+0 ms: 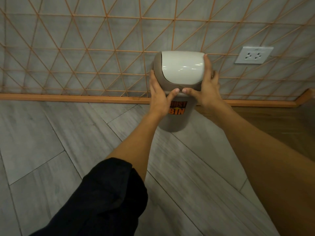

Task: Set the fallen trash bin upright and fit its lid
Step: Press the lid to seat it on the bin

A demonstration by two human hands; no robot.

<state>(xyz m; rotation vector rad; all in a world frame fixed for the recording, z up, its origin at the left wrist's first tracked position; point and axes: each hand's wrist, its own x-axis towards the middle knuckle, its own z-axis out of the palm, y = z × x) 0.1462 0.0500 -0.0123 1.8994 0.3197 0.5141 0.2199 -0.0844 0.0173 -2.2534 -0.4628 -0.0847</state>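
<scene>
— Your left hand (159,96) and right hand (204,89) clasp the lid (181,68) from both sides, fingers spread, thumbs almost meeting at its front rim.

— And the trash bin (177,121)?

— Upright directly beneath your palms, lid on top, against the wall (85,48).

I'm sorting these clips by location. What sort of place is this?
Probably an indoor room, home or office: grey plank floor, a wall socket on a patterned wall, and a small swing-lid trash bin.

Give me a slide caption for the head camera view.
Both hands, left and right, press the lid onto the upright bin.
</scene>
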